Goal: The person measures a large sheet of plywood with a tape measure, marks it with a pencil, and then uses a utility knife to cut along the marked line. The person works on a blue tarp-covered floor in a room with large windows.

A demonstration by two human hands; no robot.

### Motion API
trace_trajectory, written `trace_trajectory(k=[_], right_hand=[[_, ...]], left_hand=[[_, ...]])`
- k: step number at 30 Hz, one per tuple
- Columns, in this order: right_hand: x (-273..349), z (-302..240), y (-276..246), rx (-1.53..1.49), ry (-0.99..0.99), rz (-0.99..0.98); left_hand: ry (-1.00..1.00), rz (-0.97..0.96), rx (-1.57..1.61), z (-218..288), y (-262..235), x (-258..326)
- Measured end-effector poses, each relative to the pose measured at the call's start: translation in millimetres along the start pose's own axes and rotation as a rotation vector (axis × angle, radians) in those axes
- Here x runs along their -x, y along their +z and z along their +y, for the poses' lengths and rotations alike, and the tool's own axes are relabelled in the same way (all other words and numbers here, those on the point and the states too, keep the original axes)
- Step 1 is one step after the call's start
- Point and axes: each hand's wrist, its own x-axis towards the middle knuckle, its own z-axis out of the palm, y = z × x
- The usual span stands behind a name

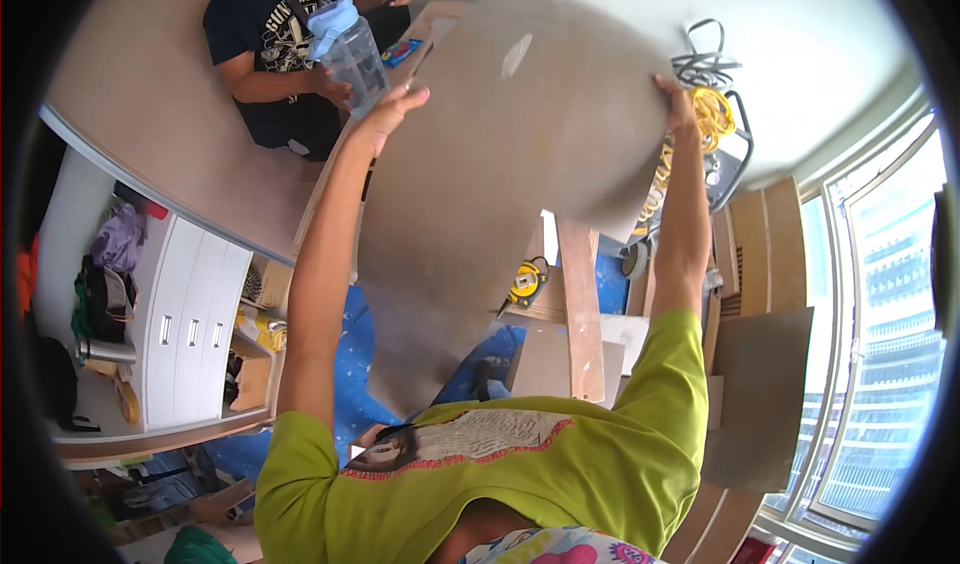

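Both hands are gripping a large grey-brown board [490, 154], lifted out in front: the left hand [392, 112] is clasping its left edge, the right hand [678, 102] its right edge, above a yellow tape measure [524, 286].

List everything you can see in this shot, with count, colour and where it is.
Board: one, grey-brown, large, centre, held up by both hands.
Tape measure: one, yellow and black, on the wood below the board.
Plank: one, brown, below the board's lower right.
Cord: one coil, yellow, right of the board.
Drawers: one unit, white, left.
Panels: several, brown, stacked by the window at right.
Other person: one, black shirt, top left, holding a clear bottle with a blue lid.
Left hand: on the board's left edge.
Right hand: on the board's right edge.
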Motion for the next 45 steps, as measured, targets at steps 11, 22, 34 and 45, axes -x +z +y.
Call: trace_trajectory(k=[11,22,34,45], right_hand=[[35.0,32.0,-7.8,0.106,0.260,0.101],[-7.4,119.5,2.0,0.451,0.227,0.318],[192.8,80.3,136.3,1.055,-0.658,-0.224],[70.5,180.0,246.1,1.465,-0.448,-0.275]], left_hand=[[-0.021,-0.111,-0.003,-15.3,0.4,-14.3],[-0.099,0.114,-0.394,-115.9,-40.4,57.9],[-0.016,0.365,-0.676,-146.2,-15.3,86.9],[0.693,0.705,-0.931,-148.3,28.0,151.8]])
